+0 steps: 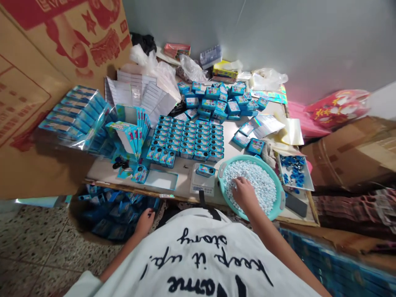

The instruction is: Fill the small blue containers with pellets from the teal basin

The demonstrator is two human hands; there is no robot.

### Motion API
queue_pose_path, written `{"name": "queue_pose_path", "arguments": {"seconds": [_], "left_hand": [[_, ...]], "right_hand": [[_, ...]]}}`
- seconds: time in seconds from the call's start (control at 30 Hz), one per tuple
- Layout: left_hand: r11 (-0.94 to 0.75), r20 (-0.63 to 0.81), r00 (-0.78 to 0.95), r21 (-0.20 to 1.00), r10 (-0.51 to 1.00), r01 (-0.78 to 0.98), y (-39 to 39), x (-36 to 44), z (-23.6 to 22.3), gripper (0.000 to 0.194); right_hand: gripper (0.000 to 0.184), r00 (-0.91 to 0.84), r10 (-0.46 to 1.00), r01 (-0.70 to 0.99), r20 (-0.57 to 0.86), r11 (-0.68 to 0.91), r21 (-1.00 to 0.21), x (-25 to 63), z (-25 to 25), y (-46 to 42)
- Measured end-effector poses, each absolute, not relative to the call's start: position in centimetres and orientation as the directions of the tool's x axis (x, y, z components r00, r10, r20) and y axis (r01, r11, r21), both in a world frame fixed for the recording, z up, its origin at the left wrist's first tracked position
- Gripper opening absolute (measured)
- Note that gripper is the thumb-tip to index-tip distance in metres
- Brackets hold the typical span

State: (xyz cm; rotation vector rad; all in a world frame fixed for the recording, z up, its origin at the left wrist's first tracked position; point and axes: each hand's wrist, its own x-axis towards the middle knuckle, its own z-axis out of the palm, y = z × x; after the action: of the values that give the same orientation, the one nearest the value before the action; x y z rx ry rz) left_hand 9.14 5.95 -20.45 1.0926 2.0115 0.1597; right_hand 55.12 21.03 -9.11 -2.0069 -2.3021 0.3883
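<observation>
My right hand (245, 193) reaches into a turquoise basin (280, 190) heaped with small white candy pellets (256, 177). Its fingers are curled and pressed together among the pellets, the tips partly hidden. Low at the table's front edge, my left hand (144, 222) is closed by a carton of blue tins (114, 218) on the floor. A small dark bit shows at its fingertips, too small to name. Left of the basin, a blue tin (206, 170) lies on a small white scale (202, 187).
Rows of blue tins (187, 138) stand mid-table, with a loose pile (216, 99) behind. Folded blue display boxes (131, 136) and a plastic-wrapped pack (74, 113) are left. A white tray (307, 177) of blue caps and a dark phone (296, 205) lie right of the basin.
</observation>
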Motion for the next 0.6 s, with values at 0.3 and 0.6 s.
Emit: {"name": "queue_pose_path", "arguments": {"seconds": [0.3,0.6], "left_hand": [[0.622,-0.622,-0.273,0.454,0.734,0.638,6.6,10.4,-20.4,0.030],[0.657,-0.643,-0.304,0.423,0.703,0.624,4.3,8.9,-20.1,0.028]], "right_hand": [[0.022,-0.141,0.979,0.961,-0.148,0.099,-0.260,55.0,-9.5,21.4],[0.023,-0.112,0.981,0.959,-0.156,0.065,-0.275,55.6,-9.6,21.4]]}}
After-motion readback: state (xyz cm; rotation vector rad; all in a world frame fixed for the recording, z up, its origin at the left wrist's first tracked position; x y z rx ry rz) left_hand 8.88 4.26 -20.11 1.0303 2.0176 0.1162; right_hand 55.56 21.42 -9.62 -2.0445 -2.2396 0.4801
